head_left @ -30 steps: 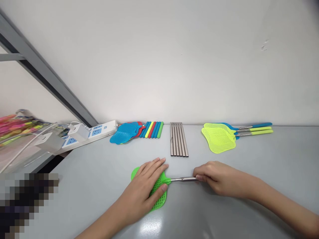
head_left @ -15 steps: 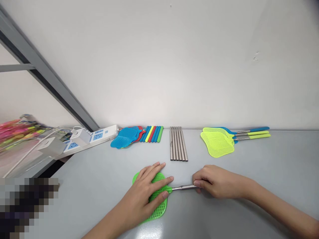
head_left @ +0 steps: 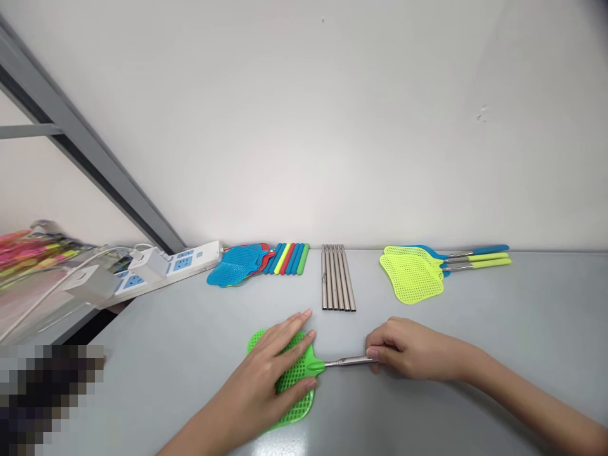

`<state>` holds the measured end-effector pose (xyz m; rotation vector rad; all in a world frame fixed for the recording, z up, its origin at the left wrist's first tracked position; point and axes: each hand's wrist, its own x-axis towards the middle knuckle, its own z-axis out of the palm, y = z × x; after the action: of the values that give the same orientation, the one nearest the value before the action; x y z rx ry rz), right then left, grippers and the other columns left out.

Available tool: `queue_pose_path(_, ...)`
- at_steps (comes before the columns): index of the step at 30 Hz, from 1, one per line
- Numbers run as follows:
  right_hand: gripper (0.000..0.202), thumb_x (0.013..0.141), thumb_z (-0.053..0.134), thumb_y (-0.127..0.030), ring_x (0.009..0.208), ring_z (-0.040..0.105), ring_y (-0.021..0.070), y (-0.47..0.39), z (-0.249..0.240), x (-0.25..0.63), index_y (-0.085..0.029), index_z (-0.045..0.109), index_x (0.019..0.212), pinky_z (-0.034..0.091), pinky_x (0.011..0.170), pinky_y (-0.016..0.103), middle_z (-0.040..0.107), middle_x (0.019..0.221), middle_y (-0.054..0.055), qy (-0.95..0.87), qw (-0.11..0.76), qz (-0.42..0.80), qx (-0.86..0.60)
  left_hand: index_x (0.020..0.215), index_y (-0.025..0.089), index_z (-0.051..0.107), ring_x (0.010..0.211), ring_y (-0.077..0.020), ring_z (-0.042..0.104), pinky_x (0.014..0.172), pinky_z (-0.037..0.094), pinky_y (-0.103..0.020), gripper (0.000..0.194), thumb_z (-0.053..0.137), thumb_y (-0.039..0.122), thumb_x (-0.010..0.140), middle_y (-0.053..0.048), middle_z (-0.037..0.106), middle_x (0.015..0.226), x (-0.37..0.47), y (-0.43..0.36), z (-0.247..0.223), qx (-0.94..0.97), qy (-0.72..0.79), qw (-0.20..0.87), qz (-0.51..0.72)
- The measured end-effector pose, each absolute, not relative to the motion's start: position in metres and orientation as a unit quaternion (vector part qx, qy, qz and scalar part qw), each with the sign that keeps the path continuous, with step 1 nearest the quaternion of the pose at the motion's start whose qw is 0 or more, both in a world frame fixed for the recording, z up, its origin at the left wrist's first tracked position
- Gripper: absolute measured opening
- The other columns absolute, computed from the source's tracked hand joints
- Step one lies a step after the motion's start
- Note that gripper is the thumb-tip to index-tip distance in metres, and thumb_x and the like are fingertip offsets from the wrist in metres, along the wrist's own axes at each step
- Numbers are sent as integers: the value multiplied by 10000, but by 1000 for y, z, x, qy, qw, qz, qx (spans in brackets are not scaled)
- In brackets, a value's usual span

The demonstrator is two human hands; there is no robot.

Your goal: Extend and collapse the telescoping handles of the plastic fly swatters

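Note:
A green fly swatter head [head_left: 304, 402] lies on the table, with my left hand [head_left: 270, 367] resting across its mesh, fingers spread and thumb apart. From the head's neck a metal telescopic rod [head_left: 351, 361] runs to the right. My right hand [head_left: 403, 348] pinches the rod's far end between thumb and fingers; the end itself is hidden in the grip. Beyond my hands lies a row of several metal tubes [head_left: 338, 278]. Left of them are several coloured handle grips [head_left: 289, 258] and a pile of blue and red swatter heads [head_left: 235, 265].
Several swatters with handles [head_left: 413, 275], yellow and blue, lie at the back right against the wall [head_left: 361, 126]. A white power strip [head_left: 204, 254] with plugged-in chargers runs along the table's left edge. Colourful packages [head_left: 38, 253] lie beyond it, beside a grey metal frame [head_left: 104, 152].
My left hand's index finger and thumb have drawn back slightly from the green neck, leaving it more exposed. My right hand keeps its pinch on the rod. The view has shifted slightly.

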<state>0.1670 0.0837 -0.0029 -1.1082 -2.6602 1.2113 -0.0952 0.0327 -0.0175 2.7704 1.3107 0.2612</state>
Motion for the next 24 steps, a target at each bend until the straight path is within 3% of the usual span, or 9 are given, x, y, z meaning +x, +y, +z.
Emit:
queue_pose_path(7,289,846,354,-259,464,349,61,86,-4,168,-159,584,705,255,437,164,455,532,-33,-838,20,413,-357,1112,255,512,1208,-229,311,929,393,-391,318,498,282,795,-35,320,1339,-100,35,-17,892,415,13,178)
queue_pose_path(15,298,842,360,-272,456,349,67,85,-7,169,-143,596,712,252,429,173,444,519,-24,-825,27,431,-365,1123,308,505,1170,-225,363,915,412,-358,329,490,303,794,-6,376,1296,-101,37,-16,876,446,57,175)
queue_pose_path(24,314,836,359,-306,427,329,63,83,-8,171,-135,596,724,263,412,178,411,490,-36,-798,52,474,-369,1122,336,494,1212,-218,286,970,339,-395,310,438,360,818,20,274,1344,-99,37,-16,847,500,81,161)
